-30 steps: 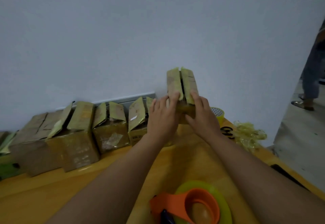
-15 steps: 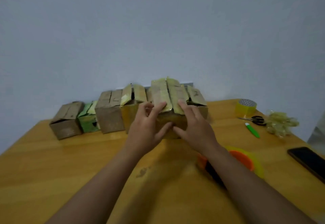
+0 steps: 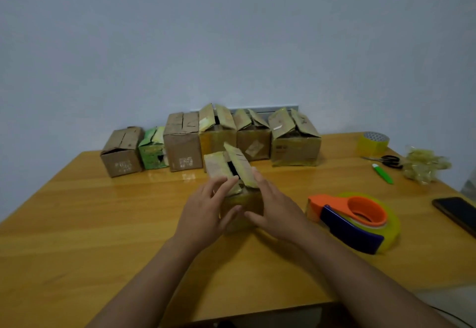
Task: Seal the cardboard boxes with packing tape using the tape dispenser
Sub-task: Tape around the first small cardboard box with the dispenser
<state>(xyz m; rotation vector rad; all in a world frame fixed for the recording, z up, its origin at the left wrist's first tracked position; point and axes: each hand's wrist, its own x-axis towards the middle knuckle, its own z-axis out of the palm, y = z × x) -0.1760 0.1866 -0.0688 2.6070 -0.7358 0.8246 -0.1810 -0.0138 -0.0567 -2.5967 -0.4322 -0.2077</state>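
Observation:
A small cardboard box (image 3: 241, 167), wrapped in yellowish tape, stands in the middle of the wooden table (image 3: 77, 212) with its two top flaps partly raised and a dark gap between them. My left hand (image 3: 206, 212) lies against its left side, fingers straight and reaching the left flap. My right hand (image 3: 275, 212) lies flat along its right side, thumb at the front. The tape dispenser (image 3: 353, 219), orange and blue with a yellowish roll, lies on the table to the right of my right hand.
Several more boxes (image 3: 181, 141) stand in a row at the back against the wall. At the right lie a spare tape roll (image 3: 372, 143), scissors (image 3: 389, 161), a green cutter (image 3: 383, 174), a wad of crumpled tape (image 3: 422, 164) and a phone (image 3: 458, 212).
Both hands brought the box down from the air and toward me; it now stands on the table in front of the row. The view swung left and down.

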